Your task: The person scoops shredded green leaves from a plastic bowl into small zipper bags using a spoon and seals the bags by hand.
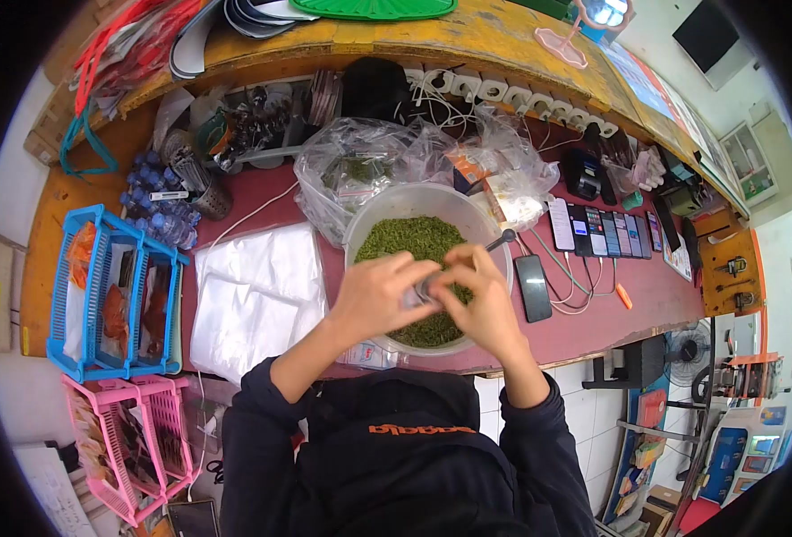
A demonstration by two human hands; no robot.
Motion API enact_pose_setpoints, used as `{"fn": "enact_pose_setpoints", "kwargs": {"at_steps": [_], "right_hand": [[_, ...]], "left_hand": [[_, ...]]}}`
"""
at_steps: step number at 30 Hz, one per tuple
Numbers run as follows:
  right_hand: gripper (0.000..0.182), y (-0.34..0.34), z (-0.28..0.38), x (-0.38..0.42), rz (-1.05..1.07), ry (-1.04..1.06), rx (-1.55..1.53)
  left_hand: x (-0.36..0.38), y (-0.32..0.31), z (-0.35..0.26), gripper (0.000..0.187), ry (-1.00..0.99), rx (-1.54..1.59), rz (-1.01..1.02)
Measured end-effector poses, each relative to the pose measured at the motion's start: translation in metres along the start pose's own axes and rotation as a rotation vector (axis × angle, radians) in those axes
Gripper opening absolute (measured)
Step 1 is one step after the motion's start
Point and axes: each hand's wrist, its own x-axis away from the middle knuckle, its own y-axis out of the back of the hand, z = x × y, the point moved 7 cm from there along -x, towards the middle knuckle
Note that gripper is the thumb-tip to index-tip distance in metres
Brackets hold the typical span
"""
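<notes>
Both my hands are over a white tub (357,219) of chopped green herb-like flakes (409,234). My left hand (374,291) is closed on a small clear plastic bag (411,297), partly hidden by the fingers. My right hand (485,309) meets it from the other side, fingers bent and pinched close to the bag's mouth. Beyond the right fingers pokes the dark rounded end of a tool handle (503,238). The fingers hide the rest of that tool, and a dark greyish part shows between the hands.
Stacked clear plastic bags (257,295) lie left of the tub, beside a blue basket (114,295). Large crumpled plastic bags (351,152) sit behind it. To the right are a black phone (532,288), several plugged-in phones (597,233) and cables. A pink basket (132,438) stands lower left.
</notes>
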Motion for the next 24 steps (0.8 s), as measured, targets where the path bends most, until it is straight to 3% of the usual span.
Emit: {"fn": "enact_pose_setpoints", "kwargs": {"at_steps": [1,3,6,9,10,13,14,18,20,21,24], "right_hand": [[0.020,0.002,-0.002,-0.006,-0.105,0.135,0.066],[0.016,-0.003,-0.024,-0.011,-0.064,0.132,0.240],[0.014,-0.042,-0.057,-0.003,0.324,0.230,0.622],[0.016,-0.037,-0.065,-0.005,0.288,0.089,0.613],[0.014,-0.034,-0.063,-0.008,0.185,0.142,0.665],[0.017,-0.060,-0.060,-0.010,0.248,0.126,0.765],[0.009,-0.068,-0.046,-0.007,0.266,0.180,0.699],[0.011,-0.064,-0.020,0.002,0.325,0.113,0.508],[0.014,-0.047,-0.023,0.002,0.374,0.049,0.169],[0.014,-0.040,-0.027,0.002,0.373,0.046,0.170],[0.017,-0.016,-0.048,0.004,0.248,-0.175,-0.037]], "left_hand": [[0.002,0.010,0.007,0.048,0.027,-0.064,-0.073],[0.008,0.032,0.022,0.041,0.076,-0.195,-0.222],[0.019,0.061,0.037,0.044,0.129,-0.140,-0.307],[0.026,0.077,0.048,0.054,0.185,-0.051,-0.324],[0.025,0.082,0.045,0.055,0.111,-0.005,-0.383],[0.020,0.081,0.038,0.061,0.007,0.092,-0.428],[0.019,0.076,0.037,0.064,0.011,0.137,-0.411],[0.019,0.074,0.037,0.068,0.014,0.169,-0.369],[0.023,0.074,0.042,0.067,0.007,0.180,-0.377],[0.023,0.073,0.043,0.066,-0.002,0.190,-0.385],[0.022,0.069,0.041,0.066,-0.035,0.199,-0.390]]}}
